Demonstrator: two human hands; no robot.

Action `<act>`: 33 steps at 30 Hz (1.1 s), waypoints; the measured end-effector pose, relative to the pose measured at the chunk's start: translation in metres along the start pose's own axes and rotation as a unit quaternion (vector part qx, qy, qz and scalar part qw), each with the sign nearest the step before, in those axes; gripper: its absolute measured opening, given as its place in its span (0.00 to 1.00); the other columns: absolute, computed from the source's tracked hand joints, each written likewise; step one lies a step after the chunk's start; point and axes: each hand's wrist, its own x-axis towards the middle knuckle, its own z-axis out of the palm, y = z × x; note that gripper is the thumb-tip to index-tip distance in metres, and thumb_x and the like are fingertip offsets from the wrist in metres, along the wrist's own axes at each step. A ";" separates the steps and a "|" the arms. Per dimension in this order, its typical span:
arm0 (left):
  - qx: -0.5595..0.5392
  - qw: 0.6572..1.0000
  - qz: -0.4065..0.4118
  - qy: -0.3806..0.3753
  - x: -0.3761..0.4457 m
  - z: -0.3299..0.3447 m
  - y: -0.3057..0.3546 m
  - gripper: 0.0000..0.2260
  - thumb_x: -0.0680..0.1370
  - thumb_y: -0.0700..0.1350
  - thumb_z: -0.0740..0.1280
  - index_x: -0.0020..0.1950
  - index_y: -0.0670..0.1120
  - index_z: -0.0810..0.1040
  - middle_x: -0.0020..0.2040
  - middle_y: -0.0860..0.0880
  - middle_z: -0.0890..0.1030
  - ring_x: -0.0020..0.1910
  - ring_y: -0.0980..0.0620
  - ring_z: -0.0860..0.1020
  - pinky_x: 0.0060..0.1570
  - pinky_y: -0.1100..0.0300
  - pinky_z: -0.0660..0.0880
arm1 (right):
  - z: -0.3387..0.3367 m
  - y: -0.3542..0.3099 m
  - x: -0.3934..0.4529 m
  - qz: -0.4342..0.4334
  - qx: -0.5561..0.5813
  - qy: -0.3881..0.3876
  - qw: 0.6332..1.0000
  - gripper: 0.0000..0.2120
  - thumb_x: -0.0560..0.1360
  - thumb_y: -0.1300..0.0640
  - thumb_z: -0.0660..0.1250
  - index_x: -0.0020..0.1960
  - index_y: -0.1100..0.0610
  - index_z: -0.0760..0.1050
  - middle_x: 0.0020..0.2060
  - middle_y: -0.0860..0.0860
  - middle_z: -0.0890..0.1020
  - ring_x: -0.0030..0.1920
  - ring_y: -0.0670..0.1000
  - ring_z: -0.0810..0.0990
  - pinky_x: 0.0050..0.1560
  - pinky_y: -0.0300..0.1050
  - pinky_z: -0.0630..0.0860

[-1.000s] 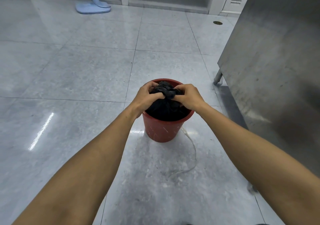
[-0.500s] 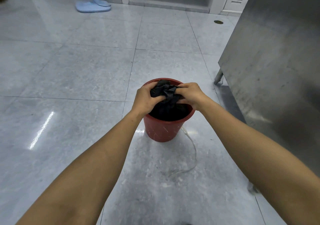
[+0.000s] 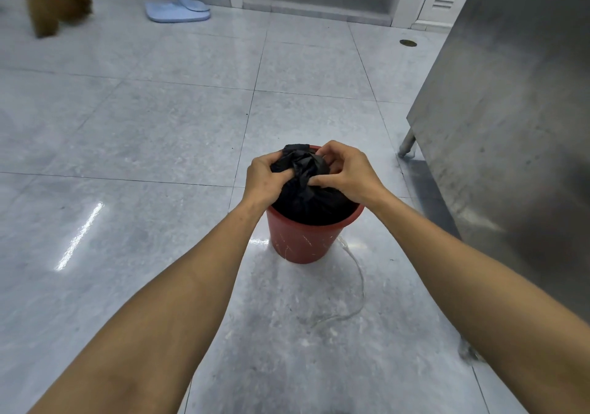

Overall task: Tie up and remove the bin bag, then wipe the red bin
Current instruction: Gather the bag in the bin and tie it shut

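1. The bin bag (image 3: 303, 183) is sitting inside the red bin (image 3: 303, 238) on the tiled floor (image 3: 159, 126).
2. The left hand (image 3: 265, 177) and right hand (image 3: 346, 174) are both closing around its gathered neck.
3. The thin, soft plastic is probably slipping easily and tearing if pulled hard.
4. Holding below the bunched top seems the safest.

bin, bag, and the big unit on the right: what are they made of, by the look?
Red bin: likely moulded plastic, matte, with pale scuffs and scratches on its wall. Black bag: thin plastic film, faintly glossy, finely crinkled where the left hand and right hand bunch it. Cabinet: probably stainless steel, dull brushed grey, smudged, on a metal leg.
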 end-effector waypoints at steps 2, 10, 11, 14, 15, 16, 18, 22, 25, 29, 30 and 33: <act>-0.007 1.000 -0.002 -0.019 0.000 0.000 0.004 0.12 0.73 0.39 0.72 0.56 0.46 0.84 0.47 0.50 0.85 0.49 0.53 0.83 0.52 0.57 0.80 | 0.004 0.000 0.001 0.002 -0.010 0.037 0.999 0.17 0.62 0.54 0.81 0.45 0.49 0.76 0.38 0.49 0.82 0.35 0.50 0.79 0.43 0.52 0.81; -0.001 0.992 0.031 -0.122 -0.005 -0.008 0.005 0.19 0.66 0.42 0.77 0.55 0.55 0.82 0.48 0.54 0.85 0.52 0.57 0.83 0.55 0.60 0.78 | 0.008 0.003 0.005 0.076 0.041 0.085 0.993 0.16 0.64 0.58 0.80 0.43 0.55 0.73 0.40 0.56 0.84 0.43 0.58 0.84 0.49 0.57 0.82; 0.013 0.993 0.038 -0.111 -0.005 -0.008 0.005 0.21 0.66 0.42 0.78 0.57 0.53 0.82 0.49 0.55 0.85 0.52 0.57 0.83 0.56 0.59 0.78 | 0.006 0.003 0.005 0.083 0.055 0.071 0.993 0.14 0.65 0.59 0.79 0.43 0.58 0.75 0.42 0.57 0.85 0.45 0.59 0.84 0.51 0.56 0.82; 0.028 0.997 0.038 -0.056 -0.004 -0.007 0.003 0.20 0.67 0.40 0.78 0.58 0.49 0.82 0.48 0.52 0.85 0.50 0.55 0.83 0.57 0.53 0.79 | 0.000 0.006 0.004 0.093 0.169 -0.003 0.981 0.08 0.70 0.65 0.75 0.48 0.62 0.81 0.45 0.58 0.85 0.49 0.56 0.85 0.54 0.49 0.82; 0.026 0.998 0.033 -0.041 -0.003 -0.006 0.003 0.19 0.67 0.40 0.77 0.57 0.48 0.83 0.48 0.51 0.86 0.50 0.54 0.83 0.57 0.52 0.79 | -0.002 0.007 0.002 0.099 0.215 -0.028 0.971 0.07 0.72 0.66 0.73 0.50 0.63 0.81 0.47 0.58 0.85 0.51 0.55 0.85 0.54 0.46 0.82; 0.023 0.999 0.028 -0.029 -0.003 -0.006 0.002 0.18 0.68 0.39 0.77 0.56 0.47 0.83 0.47 0.50 0.86 0.49 0.54 0.83 0.57 0.51 0.79 | -0.004 0.009 0.001 0.104 0.244 -0.048 0.963 0.08 0.74 0.65 0.71 0.54 0.63 0.81 0.50 0.58 0.85 0.53 0.55 0.84 0.54 0.45 0.82; 0.016 1.000 0.019 -0.016 -0.002 -0.005 0.001 0.16 0.69 0.39 0.76 0.55 0.46 0.83 0.47 0.50 0.86 0.49 0.53 0.84 0.57 0.51 0.79 | -0.007 0.012 -0.001 0.104 0.248 -0.067 0.961 0.11 0.77 0.64 0.67 0.58 0.65 0.80 0.55 0.57 0.83 0.56 0.53 0.83 0.55 0.46 0.81; -0.001 0.999 0.008 -0.039 -0.004 -0.001 0.005 0.16 0.70 0.37 0.75 0.56 0.48 0.83 0.46 0.53 0.85 0.49 0.54 0.83 0.57 0.52 0.79 | -0.003 0.011 -0.001 0.082 0.213 -0.040 0.973 0.05 0.74 0.67 0.70 0.49 0.63 0.82 0.47 0.56 0.84 0.48 0.50 0.84 0.49 0.41 0.82; -0.017 0.998 0.002 -0.062 -0.005 -0.002 0.008 0.14 0.70 0.38 0.74 0.50 0.54 0.83 0.43 0.55 0.86 0.47 0.55 0.84 0.56 0.53 0.79 | 0.002 0.009 0.001 0.061 0.193 0.003 0.979 0.06 0.70 0.69 0.74 0.42 0.61 0.79 0.42 0.57 0.83 0.43 0.51 0.84 0.45 0.41 0.83; -0.045 0.997 -0.004 -0.064 -0.007 -0.002 0.011 0.09 0.68 0.50 0.77 0.47 0.53 0.85 0.44 0.53 0.86 0.46 0.55 0.84 0.52 0.56 0.80 | 0.009 0.009 0.002 0.046 0.143 0.042 0.988 0.15 0.67 0.65 0.78 0.43 0.58 0.72 0.43 0.57 0.82 0.48 0.63 0.84 0.53 0.59 0.81; -0.040 0.998 -0.004 -0.052 -0.007 -0.001 0.012 0.12 0.66 0.53 0.78 0.47 0.53 0.85 0.43 0.53 0.86 0.46 0.55 0.84 0.51 0.57 0.80 | 0.011 0.008 0.002 0.045 0.124 0.046 0.990 0.16 0.66 0.63 0.79 0.42 0.56 0.71 0.42 0.55 0.82 0.47 0.63 0.84 0.54 0.60 0.80; -0.010 1.000 -0.008 -0.007 -0.005 0.000 0.010 0.18 0.62 0.57 0.79 0.47 0.52 0.85 0.43 0.54 0.86 0.46 0.57 0.84 0.51 0.56 0.81 | 0.017 0.006 0.002 0.030 0.102 0.040 0.994 0.17 0.66 0.62 0.80 0.41 0.54 0.70 0.38 0.50 0.81 0.41 0.57 0.83 0.51 0.57 0.81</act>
